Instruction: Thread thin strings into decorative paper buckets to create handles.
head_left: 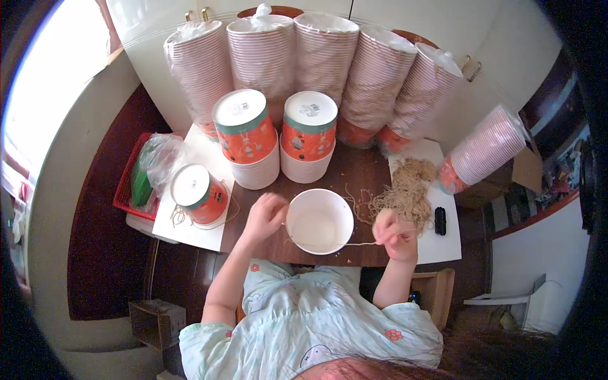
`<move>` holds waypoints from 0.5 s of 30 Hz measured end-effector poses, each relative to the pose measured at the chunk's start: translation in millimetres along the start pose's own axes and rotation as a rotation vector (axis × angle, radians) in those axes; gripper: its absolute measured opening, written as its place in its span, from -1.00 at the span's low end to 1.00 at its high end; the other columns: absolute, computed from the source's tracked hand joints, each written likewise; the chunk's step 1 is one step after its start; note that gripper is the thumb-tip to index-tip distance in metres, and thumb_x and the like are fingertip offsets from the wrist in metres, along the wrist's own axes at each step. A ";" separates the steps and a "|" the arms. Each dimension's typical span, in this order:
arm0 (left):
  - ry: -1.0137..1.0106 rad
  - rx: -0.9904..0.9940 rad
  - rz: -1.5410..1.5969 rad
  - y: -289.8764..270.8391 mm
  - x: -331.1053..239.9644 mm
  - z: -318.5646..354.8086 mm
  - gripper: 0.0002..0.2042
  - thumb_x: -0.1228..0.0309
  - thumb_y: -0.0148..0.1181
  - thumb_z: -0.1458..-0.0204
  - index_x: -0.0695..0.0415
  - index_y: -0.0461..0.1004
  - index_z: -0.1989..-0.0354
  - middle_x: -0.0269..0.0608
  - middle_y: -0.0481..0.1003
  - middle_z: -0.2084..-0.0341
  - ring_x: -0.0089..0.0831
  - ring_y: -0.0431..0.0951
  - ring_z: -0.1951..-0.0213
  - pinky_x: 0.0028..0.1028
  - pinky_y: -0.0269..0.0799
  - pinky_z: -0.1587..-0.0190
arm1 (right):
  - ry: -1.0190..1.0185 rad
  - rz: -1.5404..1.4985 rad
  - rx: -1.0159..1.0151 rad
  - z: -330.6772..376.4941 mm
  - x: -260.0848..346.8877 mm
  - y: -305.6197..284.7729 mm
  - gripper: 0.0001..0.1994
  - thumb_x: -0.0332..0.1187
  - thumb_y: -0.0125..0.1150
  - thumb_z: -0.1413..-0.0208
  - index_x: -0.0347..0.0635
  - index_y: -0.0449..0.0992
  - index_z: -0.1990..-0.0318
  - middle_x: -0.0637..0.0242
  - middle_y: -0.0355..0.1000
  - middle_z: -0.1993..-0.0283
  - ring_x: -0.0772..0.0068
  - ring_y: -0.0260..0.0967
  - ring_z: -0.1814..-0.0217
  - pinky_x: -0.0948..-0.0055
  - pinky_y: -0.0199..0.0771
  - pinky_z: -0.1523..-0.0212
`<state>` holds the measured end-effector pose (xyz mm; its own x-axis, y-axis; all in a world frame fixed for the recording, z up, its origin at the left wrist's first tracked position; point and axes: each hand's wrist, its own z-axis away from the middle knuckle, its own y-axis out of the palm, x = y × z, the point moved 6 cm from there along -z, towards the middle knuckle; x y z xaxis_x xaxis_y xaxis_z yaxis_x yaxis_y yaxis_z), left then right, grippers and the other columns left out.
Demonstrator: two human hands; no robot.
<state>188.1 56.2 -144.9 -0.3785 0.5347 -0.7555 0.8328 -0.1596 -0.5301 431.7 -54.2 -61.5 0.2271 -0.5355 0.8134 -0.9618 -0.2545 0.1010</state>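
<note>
A white paper bucket (pixel 320 221) stands upright, mouth up, in front of me. A thin tan cord (pixel 361 244) runs from my right hand (pixel 396 234) across the bucket's near side, toward its left rim. The fingers of that right hand are pinched shut on the cord. At the bucket's left rim is my left hand (pixel 266 216), its fingers curled closed. Whatever those fingers hold is hidden. Beyond my right hand lies a tangled heap of tan cord (pixel 408 190), with strands trailing toward the bucket.
Two stacks of upturned orange-and-green buckets (pixel 246 136) (pixel 309 136) stand behind. Tall plastic-wrapped bucket stacks (pixel 326 54) line the back. Left sits one upturned bucket (pixel 202 196) with cord around it, beside a red basket (pixel 130 183). A black object (pixel 439 221) lies at right.
</note>
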 end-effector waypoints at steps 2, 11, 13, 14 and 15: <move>0.158 0.066 -0.132 12.6 -18.7 -32.7 -0.88 0.48 0.07 0.18 0.19 0.42 0.42 -0.14 0.41 0.46 -0.18 0.41 0.34 -0.34 0.35 0.27 | -0.002 0.078 -0.054 -8.9 -2.3 9.3 -0.71 -0.23 0.04 -0.05 -0.27 0.45 0.55 0.16 0.28 0.18 0.40 0.22 0.19 0.47 0.18 0.18; 0.436 0.555 -0.320 125.2 -25.3 -76.0 -0.79 0.35 0.08 0.17 0.04 0.45 0.29 -0.23 0.46 0.32 -0.26 0.46 0.26 -0.29 0.38 0.22 | 0.308 0.360 0.001 -3.1 -25.6 22.0 -0.82 -0.44 -0.09 -0.09 -0.28 0.46 0.26 0.38 0.34 0.42 0.68 0.20 0.41 0.65 0.18 0.40; 0.361 0.589 -0.367 126.5 -21.9 -77.2 -0.81 0.30 0.08 0.15 0.05 0.45 0.34 -0.22 0.47 0.38 -0.24 0.48 0.32 -0.28 0.39 0.29 | 0.390 0.388 -0.037 -0.5 -30.8 20.6 -0.82 -0.44 -0.08 -0.09 -0.28 0.46 0.25 0.40 0.34 0.45 0.70 0.20 0.43 0.66 0.19 0.42; 0.278 0.618 -0.415 125.3 -17.2 -77.0 -0.81 0.26 0.09 0.14 0.07 0.44 0.38 -0.22 0.48 0.44 -0.22 0.49 0.37 -0.28 0.40 0.35 | 0.473 0.411 -0.070 2.1 -36.3 18.5 -0.81 -0.44 -0.08 -0.09 -0.28 0.46 0.24 0.41 0.35 0.47 0.72 0.19 0.46 0.67 0.19 0.44; 0.278 0.619 -0.416 121.2 -17.6 -73.9 -0.81 0.26 0.09 0.14 0.07 0.44 0.38 -0.22 0.48 0.44 -0.22 0.49 0.37 -0.28 0.40 0.35 | 0.471 0.415 -0.088 2.5 -40.6 18.0 -0.81 -0.43 -0.08 -0.08 -0.27 0.46 0.23 0.44 0.33 0.55 0.74 0.16 0.53 0.67 0.19 0.50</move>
<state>325.5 88.8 -167.4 -0.4266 0.8260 -0.3685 0.2387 -0.2902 -0.9267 405.6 -39.0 -94.1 -0.2398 -0.1580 0.9579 -0.9689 -0.0238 -0.2465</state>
